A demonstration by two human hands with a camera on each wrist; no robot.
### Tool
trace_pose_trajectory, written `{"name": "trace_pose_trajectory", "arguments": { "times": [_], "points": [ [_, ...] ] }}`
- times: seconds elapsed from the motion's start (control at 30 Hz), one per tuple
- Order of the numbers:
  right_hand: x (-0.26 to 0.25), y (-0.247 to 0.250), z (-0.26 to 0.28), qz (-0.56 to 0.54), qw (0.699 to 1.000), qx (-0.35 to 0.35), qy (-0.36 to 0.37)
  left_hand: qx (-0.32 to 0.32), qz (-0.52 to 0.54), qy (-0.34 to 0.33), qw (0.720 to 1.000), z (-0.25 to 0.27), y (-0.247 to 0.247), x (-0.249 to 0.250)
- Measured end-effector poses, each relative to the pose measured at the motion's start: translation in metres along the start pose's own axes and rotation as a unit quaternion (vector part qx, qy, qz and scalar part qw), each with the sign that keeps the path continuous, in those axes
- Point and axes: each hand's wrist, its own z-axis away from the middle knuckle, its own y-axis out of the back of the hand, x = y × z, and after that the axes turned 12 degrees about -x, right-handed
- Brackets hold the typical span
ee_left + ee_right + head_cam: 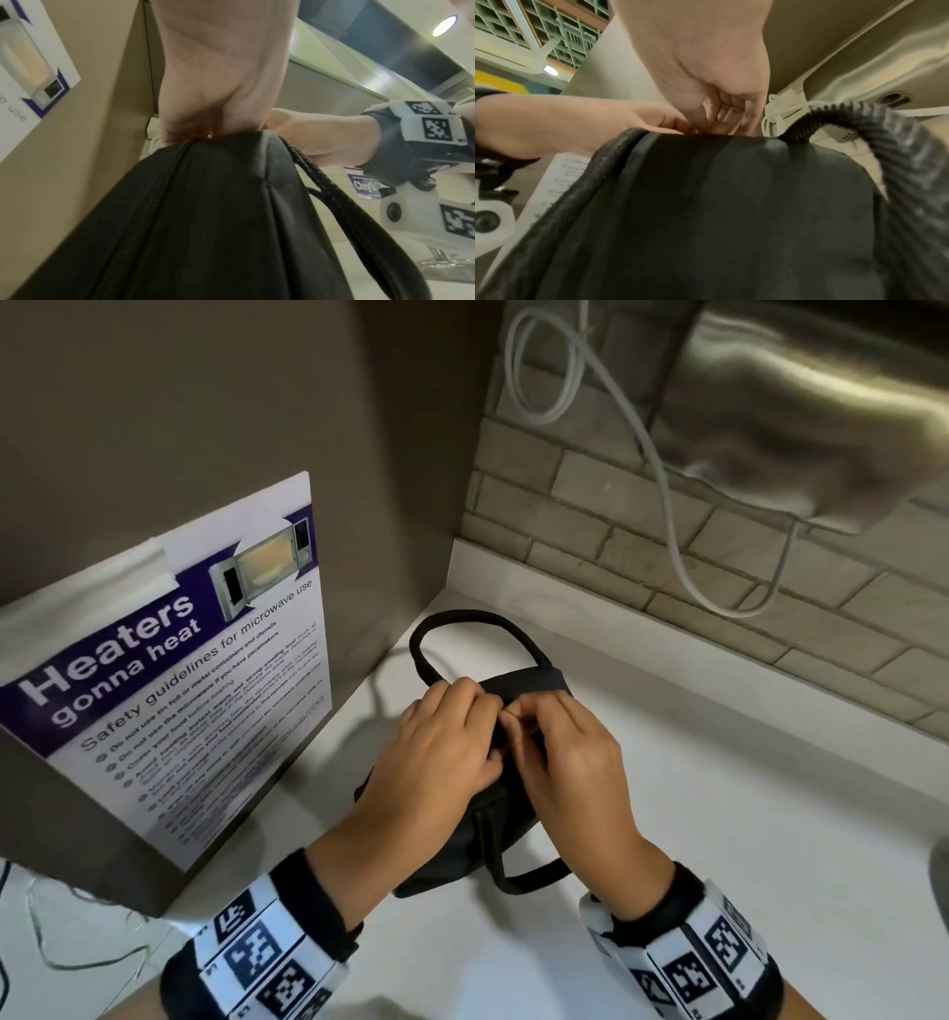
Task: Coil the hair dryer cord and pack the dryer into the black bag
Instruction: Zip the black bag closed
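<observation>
The black bag (462,845) lies on the white counter (744,814), one handle (462,618) arching beyond it and the other looping out at its near end. My left hand (480,716) and right hand (529,721) meet over the bag's top, fingers curled and pinching the fabric edge. In the left wrist view my left hand (190,134) pinches the bag (205,223) at its top seam, the right hand (308,138) beside it. In the right wrist view my right hand (718,121) grips the bag (731,203) next to the ribbed handle (859,113). No view shows the hair dryer or its cord.
A brown cabinet side with a microwave safety poster (169,670) stands close on the left. A tiled backsplash (667,588) runs behind the counter. A white cable (667,516) hangs there under a metallic appliance (821,403).
</observation>
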Motion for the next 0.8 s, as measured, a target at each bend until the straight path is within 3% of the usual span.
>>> {"name": "trace_pose_trajectory", "arguments": {
  "times": [0.37, 0.53, 0.67, 0.8],
  "points": [
    [-0.003, 0.009, 0.005, -0.031, 0.998, -0.062, -0.011, 0.012, 0.019, 0.008, 1.000, -0.004, -0.007, -0.007],
    [0.007, 0.020, -0.007, -0.189, 0.971, -0.074, -0.128, 0.046, 0.007, 0.019, 0.999, -0.004, -0.006, -0.006],
    [0.031, 0.019, -0.021, -0.245, 0.948, -0.054, -0.197, 0.070, 0.030, 0.020, 0.997, 0.002, -0.006, -0.011],
    [0.077, 0.002, -0.032, -0.333, 0.898, -0.036, -0.285, 0.078, 0.035, 0.015, 0.996, 0.004, -0.008, -0.011]
  ]
}}
